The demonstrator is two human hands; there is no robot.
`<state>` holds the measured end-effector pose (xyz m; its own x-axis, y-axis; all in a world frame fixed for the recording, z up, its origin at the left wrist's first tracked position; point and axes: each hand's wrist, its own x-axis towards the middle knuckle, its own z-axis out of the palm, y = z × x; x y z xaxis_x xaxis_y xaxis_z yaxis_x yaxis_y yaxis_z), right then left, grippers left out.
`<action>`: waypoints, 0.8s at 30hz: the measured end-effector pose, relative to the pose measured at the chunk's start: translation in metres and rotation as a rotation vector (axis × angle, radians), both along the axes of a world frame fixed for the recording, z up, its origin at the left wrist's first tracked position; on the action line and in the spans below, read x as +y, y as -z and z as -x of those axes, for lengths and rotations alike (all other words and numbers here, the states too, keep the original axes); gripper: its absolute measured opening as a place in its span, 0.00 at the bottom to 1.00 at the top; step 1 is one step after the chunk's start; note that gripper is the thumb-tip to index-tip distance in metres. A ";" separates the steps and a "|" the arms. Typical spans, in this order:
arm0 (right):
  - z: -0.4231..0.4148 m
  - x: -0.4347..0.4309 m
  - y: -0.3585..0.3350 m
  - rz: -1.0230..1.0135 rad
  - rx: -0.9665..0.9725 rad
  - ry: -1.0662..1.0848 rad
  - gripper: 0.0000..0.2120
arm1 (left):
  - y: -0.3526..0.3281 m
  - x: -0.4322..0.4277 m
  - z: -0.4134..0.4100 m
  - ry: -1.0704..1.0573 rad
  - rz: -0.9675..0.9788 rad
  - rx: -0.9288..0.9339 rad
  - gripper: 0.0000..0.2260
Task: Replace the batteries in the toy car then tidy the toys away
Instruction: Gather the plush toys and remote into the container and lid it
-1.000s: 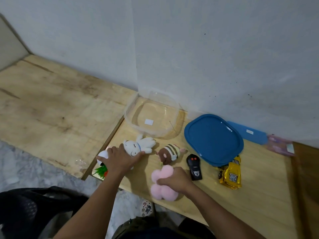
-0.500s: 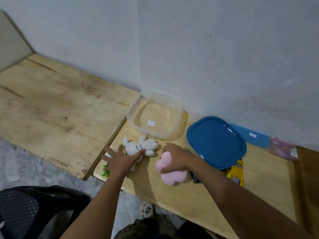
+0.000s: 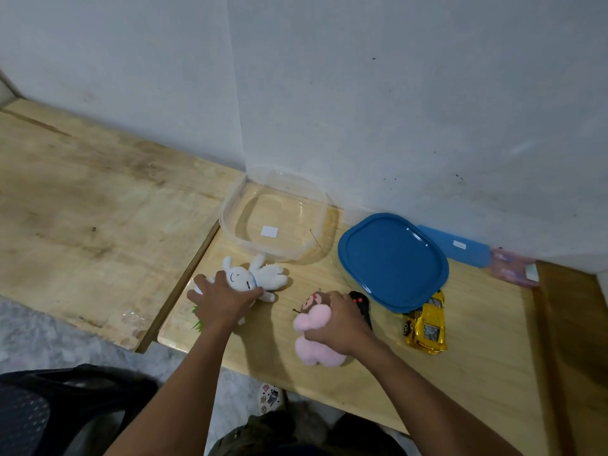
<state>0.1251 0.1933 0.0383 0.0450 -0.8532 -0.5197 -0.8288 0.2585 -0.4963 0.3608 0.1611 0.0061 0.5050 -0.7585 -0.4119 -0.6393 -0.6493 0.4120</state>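
Tidying step in hand. The shiny yellow toy car lies on the pale wooden tabletop, just beside the blue plastic lid, and no hand touches it. Left hand curls over the white plush rabbit. Right hand grips the pink fluffy plush, with a small brown plush against its fingers. The clear plastic container sits empty near the wall. Next move, by my reading: lift both loads and release them over the rim.

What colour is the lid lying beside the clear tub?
Blue. The lid shows plainly in the head view, right of the tub.
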 end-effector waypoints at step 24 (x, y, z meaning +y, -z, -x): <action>0.021 -0.009 0.001 -0.160 -0.034 0.175 0.39 | -0.005 0.006 0.008 0.009 0.060 0.004 0.39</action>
